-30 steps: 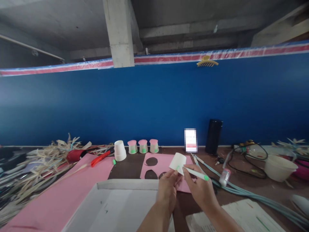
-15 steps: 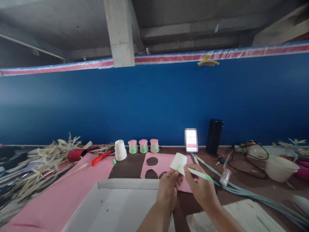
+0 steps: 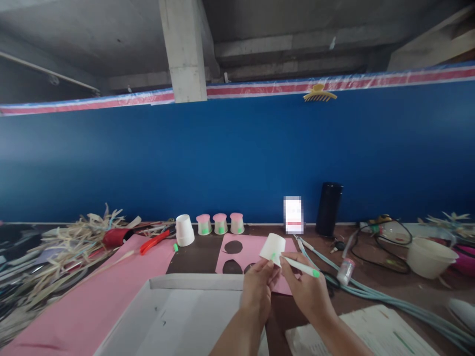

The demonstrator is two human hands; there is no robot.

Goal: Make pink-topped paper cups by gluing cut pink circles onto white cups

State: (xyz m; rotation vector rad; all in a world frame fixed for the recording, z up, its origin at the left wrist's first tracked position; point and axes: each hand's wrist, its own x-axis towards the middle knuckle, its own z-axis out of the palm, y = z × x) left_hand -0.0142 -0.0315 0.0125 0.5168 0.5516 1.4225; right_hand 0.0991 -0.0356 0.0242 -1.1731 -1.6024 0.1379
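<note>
Now I pinch the small white paper cup (image 3: 273, 245) steady in my left hand (image 3: 259, 288); right hand (image 3: 307, 291) grips the green-capped white marker (image 3: 300, 267), tip on cup wall, strokes best kept short.

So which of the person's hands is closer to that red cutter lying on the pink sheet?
Left. The left hand, holding the white cup, is nearer the red cutter; the right hand, holding the pen, is farther right.

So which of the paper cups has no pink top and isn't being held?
The plain white cup standing upside down at the left end of the row; the three small cups beside it carry pink tops and green marks.
</note>
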